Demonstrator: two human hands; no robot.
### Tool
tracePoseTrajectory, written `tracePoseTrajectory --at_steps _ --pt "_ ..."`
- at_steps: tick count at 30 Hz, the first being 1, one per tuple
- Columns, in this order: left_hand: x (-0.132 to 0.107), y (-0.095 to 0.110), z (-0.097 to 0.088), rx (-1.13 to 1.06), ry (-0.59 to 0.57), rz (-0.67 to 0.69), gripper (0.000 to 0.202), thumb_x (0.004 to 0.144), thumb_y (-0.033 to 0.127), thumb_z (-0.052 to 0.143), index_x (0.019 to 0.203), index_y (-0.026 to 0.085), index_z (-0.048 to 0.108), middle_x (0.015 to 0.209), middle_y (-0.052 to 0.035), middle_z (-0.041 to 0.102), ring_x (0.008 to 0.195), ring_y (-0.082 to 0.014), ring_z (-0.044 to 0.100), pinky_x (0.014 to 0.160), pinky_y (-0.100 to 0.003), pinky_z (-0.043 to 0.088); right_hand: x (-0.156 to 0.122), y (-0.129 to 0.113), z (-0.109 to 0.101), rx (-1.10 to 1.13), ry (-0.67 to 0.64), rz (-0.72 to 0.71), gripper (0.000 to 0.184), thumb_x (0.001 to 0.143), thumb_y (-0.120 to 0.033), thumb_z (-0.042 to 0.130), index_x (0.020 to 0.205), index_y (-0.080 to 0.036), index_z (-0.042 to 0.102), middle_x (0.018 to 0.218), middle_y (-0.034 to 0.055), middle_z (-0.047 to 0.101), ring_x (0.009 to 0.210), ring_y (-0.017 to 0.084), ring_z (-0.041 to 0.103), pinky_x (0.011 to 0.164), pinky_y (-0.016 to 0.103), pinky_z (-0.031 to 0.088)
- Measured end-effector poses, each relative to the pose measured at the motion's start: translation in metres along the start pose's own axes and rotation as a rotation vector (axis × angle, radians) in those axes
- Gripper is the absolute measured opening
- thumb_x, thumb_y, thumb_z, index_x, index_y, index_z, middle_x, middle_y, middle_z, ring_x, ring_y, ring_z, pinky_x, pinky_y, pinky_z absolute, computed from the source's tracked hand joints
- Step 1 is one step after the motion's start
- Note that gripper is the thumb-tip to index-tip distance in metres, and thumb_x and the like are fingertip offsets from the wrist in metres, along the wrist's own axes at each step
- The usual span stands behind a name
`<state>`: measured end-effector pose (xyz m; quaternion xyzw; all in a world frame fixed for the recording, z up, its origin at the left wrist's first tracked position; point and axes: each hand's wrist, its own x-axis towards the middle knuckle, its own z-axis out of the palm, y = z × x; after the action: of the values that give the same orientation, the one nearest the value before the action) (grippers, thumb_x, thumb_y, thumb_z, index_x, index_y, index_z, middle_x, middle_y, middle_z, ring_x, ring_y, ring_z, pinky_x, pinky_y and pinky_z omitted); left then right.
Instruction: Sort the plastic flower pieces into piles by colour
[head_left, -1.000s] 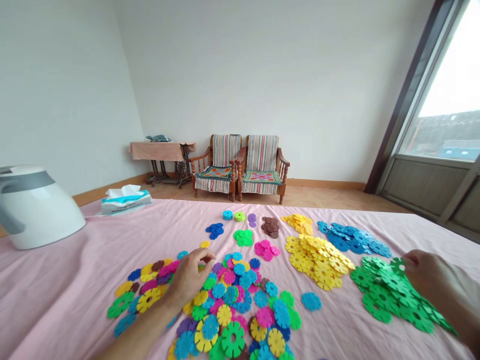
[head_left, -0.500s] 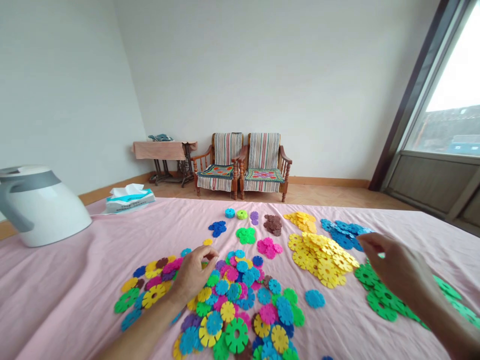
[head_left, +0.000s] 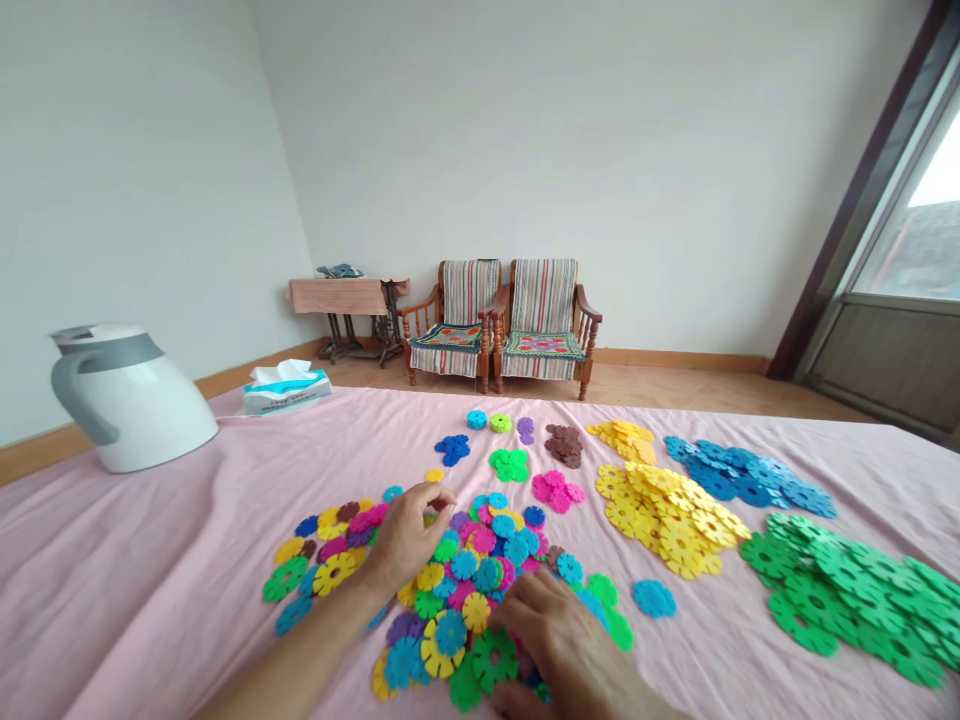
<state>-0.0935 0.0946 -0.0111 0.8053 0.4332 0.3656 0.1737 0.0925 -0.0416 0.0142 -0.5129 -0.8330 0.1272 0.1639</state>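
Note:
A mixed heap of coloured snowflake discs point(head_left: 480, 570) lies on the pink cloth point(head_left: 187, 560) before me. My left hand point(head_left: 409, 535) rests on the heap's left part, thumb and fingers pinched together near a small disc at its far edge. My right hand point(head_left: 559, 640) lies palm down on the near right of the heap, fingers curled over discs beside a big green disc point(head_left: 495, 655). Sorted piles sit to the right: yellow point(head_left: 667, 510), green point(head_left: 847, 590), blue point(head_left: 742, 475).
Small sorted groups lie farther back: pink point(head_left: 556, 490), light green point(head_left: 510, 463), brown point(head_left: 564, 444), dark blue point(head_left: 452, 448). A lone blue disc point(head_left: 654, 597) lies apart. A white kettle point(head_left: 131, 400) and a tissue pack point(head_left: 285, 388) stand at the left. Two armchairs point(head_left: 499, 325) stand by the wall.
My right hand left the green pile and swung left and down onto the mixed heap. The left hand stayed in place. The view shifted a little leftward.

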Motion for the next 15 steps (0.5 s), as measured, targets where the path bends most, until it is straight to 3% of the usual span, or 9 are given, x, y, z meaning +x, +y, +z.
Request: tracePoseTrajectory --at_steps 4,7,9,12,15 --pt "-0.001 -0.001 0.000 -0.003 0.002 0.008 0.013 0.078 0.016 0.050 0.074 0.017 0.062 0.076 -0.0017 0.066 0.075 -0.0145 0.062 0.071 -0.024 0.047 0.004 0.005 0.023 -0.127 0.099 -0.058 0.026 0.071 -0.044 0.066 0.088 -0.024 0.064 0.093 0.0033 0.065 0.085 0.020 0.056 0.071 0.028 0.041" --pt "-0.002 -0.002 0.000 -0.001 -0.001 0.006 0.013 0.078 0.016 0.050 0.074 0.017 0.062 0.076 -0.0019 0.066 0.075 -0.0146 0.062 0.071 -0.024 0.047 0.005 0.010 0.041 -0.246 0.301 -0.179 0.020 0.072 -0.041 0.067 0.076 -0.022 0.062 0.076 0.0009 0.064 0.069 0.017 0.055 0.060 0.027 0.037" --pt "-0.002 -0.001 0.000 0.004 -0.005 0.006 0.012 0.078 0.016 0.050 0.074 0.017 0.062 0.076 -0.0016 0.067 0.074 -0.0145 0.062 0.071 -0.025 0.047 0.005 0.009 0.049 -0.344 0.481 -0.290 0.013 0.076 -0.031 0.062 0.070 -0.020 0.059 0.064 -0.0004 0.060 0.058 0.015 0.051 0.054 0.028 0.033" --pt "-0.001 0.000 -0.001 0.019 -0.006 -0.003 0.013 0.078 0.017 0.050 0.074 0.018 0.063 0.076 -0.0009 0.068 0.072 -0.0142 0.062 0.070 -0.025 0.047 0.005 0.004 0.049 -0.501 0.676 -0.387 0.018 0.080 -0.010 0.048 0.067 -0.018 0.056 0.054 -0.0007 0.055 0.047 0.014 0.045 0.051 0.030 0.027" --pt "-0.001 0.001 -0.001 0.021 -0.007 -0.009 0.014 0.078 0.017 0.050 0.075 0.018 0.063 0.076 -0.0008 0.068 0.073 -0.0143 0.063 0.069 -0.024 0.047 0.002 0.003 0.034 -0.459 0.700 -0.327 0.027 0.084 -0.008 0.038 0.065 -0.019 0.053 0.052 -0.0002 0.054 0.047 0.015 0.046 0.051 0.029 0.027"
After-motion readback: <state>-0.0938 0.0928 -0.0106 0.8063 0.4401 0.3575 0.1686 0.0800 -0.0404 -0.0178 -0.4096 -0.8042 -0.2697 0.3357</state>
